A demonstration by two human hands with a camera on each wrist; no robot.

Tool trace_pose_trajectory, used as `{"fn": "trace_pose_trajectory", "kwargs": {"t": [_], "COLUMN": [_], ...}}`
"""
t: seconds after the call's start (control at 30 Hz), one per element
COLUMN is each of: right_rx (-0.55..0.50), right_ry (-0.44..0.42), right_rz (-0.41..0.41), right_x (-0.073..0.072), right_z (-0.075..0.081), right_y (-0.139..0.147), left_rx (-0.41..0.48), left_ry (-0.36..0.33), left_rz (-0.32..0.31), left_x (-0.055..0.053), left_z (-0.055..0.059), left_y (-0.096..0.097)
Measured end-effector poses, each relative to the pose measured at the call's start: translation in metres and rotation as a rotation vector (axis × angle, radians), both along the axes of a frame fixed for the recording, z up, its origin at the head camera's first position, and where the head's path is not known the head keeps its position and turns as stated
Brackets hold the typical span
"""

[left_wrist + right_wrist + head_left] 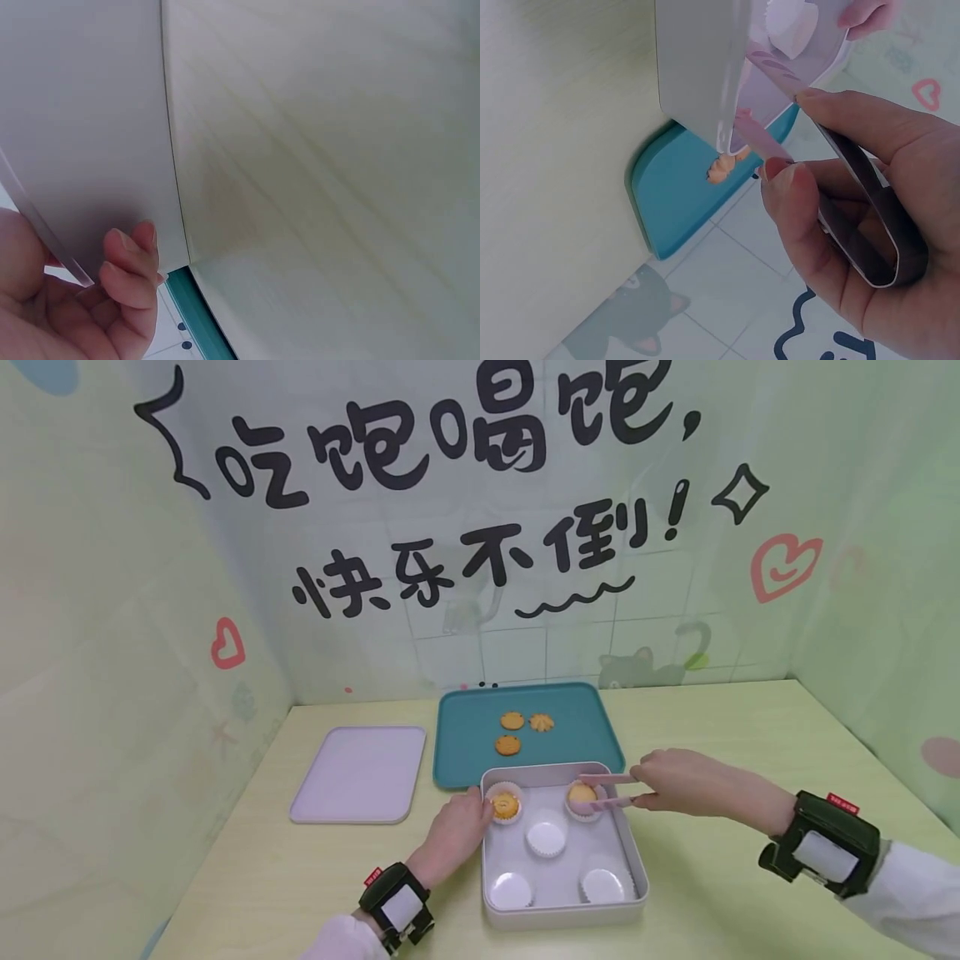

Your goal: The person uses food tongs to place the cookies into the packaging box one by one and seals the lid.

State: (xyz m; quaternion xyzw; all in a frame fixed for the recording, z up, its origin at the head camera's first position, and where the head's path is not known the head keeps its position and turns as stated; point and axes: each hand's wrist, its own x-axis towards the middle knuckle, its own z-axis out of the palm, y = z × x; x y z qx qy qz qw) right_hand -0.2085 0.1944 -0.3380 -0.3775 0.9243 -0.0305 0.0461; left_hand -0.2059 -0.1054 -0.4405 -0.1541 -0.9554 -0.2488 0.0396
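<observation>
A pale rectangular box stands on the table with several white paper cups inside. My left hand grips its left wall near the far corner, fingers outside the wall in the left wrist view. Beside that hand, a cookie sits in the far left cup. My right hand holds tongs with a metal handle and pink arms. Their tips reach over the far right cup, on either side of a round cookie; whether they touch it I cannot tell. The middle cup and both near cups hold no cookie.
Behind the box lies a teal tray bearing two round cookies and a flower-shaped cookie. A flat lilac tray lies at the left. Printed curtains enclose the table's back and sides.
</observation>
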Motion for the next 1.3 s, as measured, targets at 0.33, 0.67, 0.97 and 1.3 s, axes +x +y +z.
{"fn": "trace_pose_trajectory", "kwargs": {"t": [0.33,0.67,0.97,1.3], "right_rx": [0.047,-0.009,-0.111,-0.071], "right_ry": [-0.006,-0.007,0.03,-0.033], "right_rz": [-0.012,0.026,0.037,-0.065], "right_x": [0.002,-0.006,-0.044,-0.088], "right_z": [0.01,0.028,0.026,0.008], "right_y": [-0.011,-0.008,-0.019,-0.03], "left_rx": [0.009,0.016,0.044,0.017], "left_ry": [-0.001,-0.009,0.033,-0.011], "left_rz": [-0.005,-0.004,-0.022,-0.005], "left_x": [0.002,0.002,0.004,0.002], "left_z": [0.002,0.002,0.003,0.001], "left_y": [0.0,0.0,-0.003,-0.002]}}
